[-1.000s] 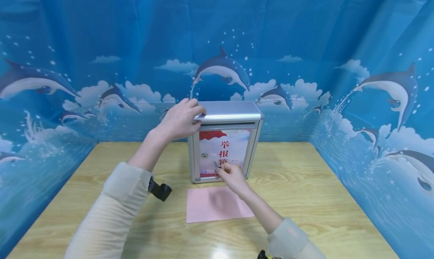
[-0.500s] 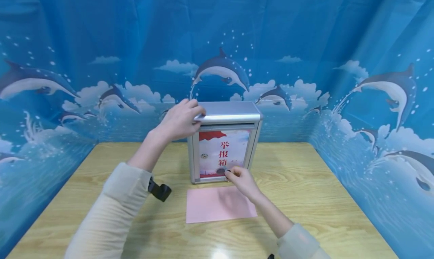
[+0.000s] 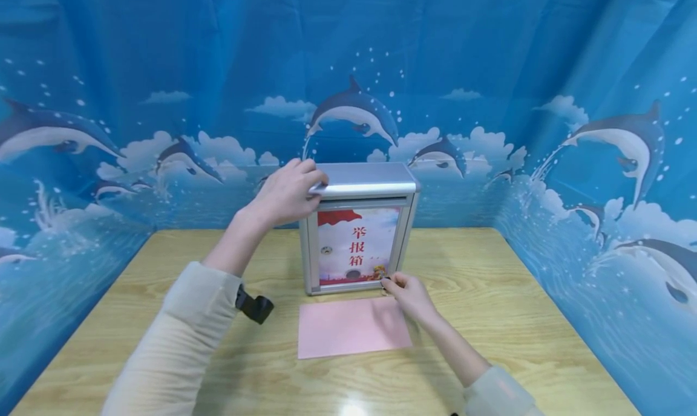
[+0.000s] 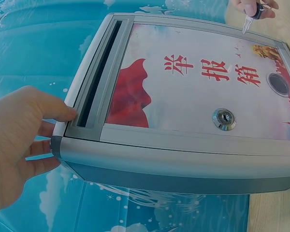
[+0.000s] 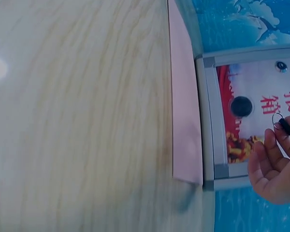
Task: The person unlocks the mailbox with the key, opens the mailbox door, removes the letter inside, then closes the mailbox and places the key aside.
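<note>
A silver metal letter box (image 3: 370,175) with red characters on its white front panel stands upright on the table. My left hand (image 3: 288,192) grips its top left corner; in the left wrist view the thumb lies by the slot (image 4: 100,72) and the fingers are round the edge. Low and right of the box, my right hand (image 3: 409,294) pinches a small key (image 4: 247,24) by its black head (image 5: 286,126), with a thin ring (image 5: 277,121) on it. The round lock (image 4: 224,119) sits on the panel, apart from the key.
A pink sheet of paper (image 3: 348,330) lies flat on the wooden table (image 3: 261,367) just in front of the box. Below the characters is a dark round spot (image 5: 241,106). A blue curtain (image 3: 229,71) with dolphins surrounds the table's back and sides.
My right hand has moved right and slightly down with the key, away from the front panel to the box's lower right corner. The left hand stays on the top corner.
</note>
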Motion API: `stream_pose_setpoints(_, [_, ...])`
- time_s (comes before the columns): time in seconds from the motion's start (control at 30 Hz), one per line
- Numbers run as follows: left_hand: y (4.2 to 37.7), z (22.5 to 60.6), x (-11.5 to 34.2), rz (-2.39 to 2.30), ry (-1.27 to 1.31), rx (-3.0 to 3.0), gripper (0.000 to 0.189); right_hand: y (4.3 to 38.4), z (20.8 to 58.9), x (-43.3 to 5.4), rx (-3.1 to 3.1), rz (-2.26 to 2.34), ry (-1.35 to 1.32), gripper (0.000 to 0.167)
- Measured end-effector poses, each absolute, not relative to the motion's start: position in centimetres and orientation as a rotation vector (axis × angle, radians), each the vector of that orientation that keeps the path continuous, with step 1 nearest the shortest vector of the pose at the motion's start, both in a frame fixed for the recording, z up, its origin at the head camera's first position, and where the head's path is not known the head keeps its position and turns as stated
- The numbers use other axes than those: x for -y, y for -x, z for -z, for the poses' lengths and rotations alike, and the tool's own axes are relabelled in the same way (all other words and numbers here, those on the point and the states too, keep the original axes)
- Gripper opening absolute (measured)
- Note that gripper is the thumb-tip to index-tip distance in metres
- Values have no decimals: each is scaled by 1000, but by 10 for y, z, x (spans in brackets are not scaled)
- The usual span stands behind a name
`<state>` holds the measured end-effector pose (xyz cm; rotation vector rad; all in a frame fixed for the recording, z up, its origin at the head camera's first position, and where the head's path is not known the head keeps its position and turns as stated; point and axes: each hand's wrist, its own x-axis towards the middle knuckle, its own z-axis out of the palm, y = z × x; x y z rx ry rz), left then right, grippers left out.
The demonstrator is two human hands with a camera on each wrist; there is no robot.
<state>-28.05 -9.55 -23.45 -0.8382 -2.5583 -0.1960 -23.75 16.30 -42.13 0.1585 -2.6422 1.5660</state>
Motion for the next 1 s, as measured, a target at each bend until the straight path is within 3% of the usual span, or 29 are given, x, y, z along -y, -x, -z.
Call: stream_pose_setpoints(1.0, [280,234,95,193,830,2554,23,231,450,-220,2895,-1125,-49,28])
